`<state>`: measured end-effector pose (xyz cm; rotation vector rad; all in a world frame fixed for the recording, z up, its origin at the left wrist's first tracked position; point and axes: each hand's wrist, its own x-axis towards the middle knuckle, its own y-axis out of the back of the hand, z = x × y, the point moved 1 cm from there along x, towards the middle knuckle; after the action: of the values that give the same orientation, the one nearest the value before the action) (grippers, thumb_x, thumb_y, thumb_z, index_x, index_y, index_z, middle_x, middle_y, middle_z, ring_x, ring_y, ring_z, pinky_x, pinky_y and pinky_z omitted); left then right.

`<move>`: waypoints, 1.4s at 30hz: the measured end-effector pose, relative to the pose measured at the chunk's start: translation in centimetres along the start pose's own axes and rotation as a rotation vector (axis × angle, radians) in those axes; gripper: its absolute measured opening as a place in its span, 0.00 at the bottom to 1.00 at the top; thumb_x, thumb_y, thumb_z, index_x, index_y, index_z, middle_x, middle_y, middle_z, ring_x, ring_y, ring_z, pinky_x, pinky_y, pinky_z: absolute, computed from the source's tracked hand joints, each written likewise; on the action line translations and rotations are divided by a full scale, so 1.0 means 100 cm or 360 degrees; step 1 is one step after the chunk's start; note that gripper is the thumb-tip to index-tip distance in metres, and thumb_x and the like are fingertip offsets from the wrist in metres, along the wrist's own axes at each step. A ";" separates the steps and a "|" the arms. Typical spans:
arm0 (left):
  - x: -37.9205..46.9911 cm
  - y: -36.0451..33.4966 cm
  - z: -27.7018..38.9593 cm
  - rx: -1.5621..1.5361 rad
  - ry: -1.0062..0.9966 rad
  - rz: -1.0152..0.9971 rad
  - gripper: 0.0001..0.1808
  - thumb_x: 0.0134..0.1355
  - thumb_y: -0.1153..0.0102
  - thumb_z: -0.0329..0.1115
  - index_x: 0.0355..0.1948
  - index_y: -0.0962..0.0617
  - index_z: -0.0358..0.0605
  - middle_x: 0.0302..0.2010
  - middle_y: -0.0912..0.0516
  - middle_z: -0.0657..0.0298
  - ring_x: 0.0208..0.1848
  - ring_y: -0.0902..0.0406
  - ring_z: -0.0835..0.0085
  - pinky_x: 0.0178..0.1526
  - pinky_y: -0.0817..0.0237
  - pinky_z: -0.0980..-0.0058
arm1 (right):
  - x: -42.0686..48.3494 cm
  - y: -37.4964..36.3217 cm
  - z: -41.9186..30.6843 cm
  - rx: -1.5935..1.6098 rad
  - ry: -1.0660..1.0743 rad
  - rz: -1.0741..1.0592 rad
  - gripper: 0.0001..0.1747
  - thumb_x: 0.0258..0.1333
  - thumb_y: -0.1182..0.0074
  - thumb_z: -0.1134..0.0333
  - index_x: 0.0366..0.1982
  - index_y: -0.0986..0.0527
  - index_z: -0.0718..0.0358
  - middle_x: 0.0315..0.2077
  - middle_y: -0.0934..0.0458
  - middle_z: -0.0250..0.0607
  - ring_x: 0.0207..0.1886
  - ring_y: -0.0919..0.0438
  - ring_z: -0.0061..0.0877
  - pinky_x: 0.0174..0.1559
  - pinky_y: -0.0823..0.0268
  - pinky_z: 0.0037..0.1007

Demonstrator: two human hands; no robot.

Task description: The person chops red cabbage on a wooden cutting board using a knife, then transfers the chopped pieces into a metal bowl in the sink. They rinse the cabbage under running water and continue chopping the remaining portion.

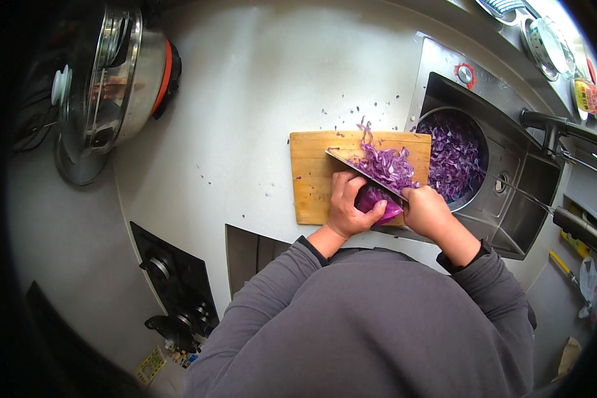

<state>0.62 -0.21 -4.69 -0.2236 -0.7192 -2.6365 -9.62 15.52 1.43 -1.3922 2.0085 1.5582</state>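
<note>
On a wooden cutting board (pixel 311 184) lies a piece of red cabbage (pixel 387 213). My left hand (pixel 349 204) grips the piece from the left, fingertips bent toward the blade. In my right hand (pixel 425 206) is a kitchen knife (pixel 365 174), its handle hidden by the fingers. The blade runs diagonally along the far side of the cabbage piece. A heap of shredded red cabbage (pixel 389 163) rests on the board beyond the blade. More shreds fill a round metal pot (pixel 470 199) in the sink, right beside the board.
A steel sink (pixel 515 219) with a black faucet (pixel 552 124) borders the board's right side. A long-handled utensil (pixel 527 196) reaches over the pot. Small cabbage bits dot the white countertop (pixel 258 99). A lidded metal pot (pixel 142 89) stands far left, and a gas stove (pixel 174 271) lies lower left.
</note>
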 end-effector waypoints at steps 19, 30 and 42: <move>-0.004 -0.001 -0.002 -0.0033 -0.0078 0.0011 0.24 0.49 0.30 0.38 0.46 0.25 0.45 0.44 0.25 0.51 0.45 0.29 0.54 0.49 0.34 0.59 | -0.028 0.024 0.012 0.0330 0.0101 -0.0116 0.13 0.53 0.49 0.73 0.38 0.19 0.69 0.26 0.21 0.64 0.34 0.19 0.54 0.42 0.26 0.47; -0.006 0.000 -0.001 -0.0023 -0.0095 -0.0067 0.24 0.54 0.31 0.40 0.47 0.27 0.43 0.46 0.27 0.51 0.48 0.30 0.56 0.51 0.35 0.60 | -0.011 -0.030 0.005 0.0274 0.0072 0.0355 0.05 0.50 0.47 0.73 0.30 0.24 0.67 0.25 0.20 0.59 0.32 0.19 0.54 0.37 0.26 0.49; -0.006 -0.006 0.008 0.0051 0.0018 -0.0046 0.18 0.52 0.36 0.29 0.44 0.26 0.45 0.44 0.29 0.54 0.49 0.33 0.59 0.51 0.37 0.62 | -0.049 -0.008 0.008 0.0304 -0.0047 0.0103 0.07 0.51 0.47 0.72 0.30 0.22 0.69 0.27 0.19 0.59 0.33 0.19 0.53 0.39 0.26 0.48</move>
<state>0.95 0.83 -4.44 -0.1906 -0.7654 -2.6492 -6.75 18.78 3.89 -1.2366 2.1407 1.3614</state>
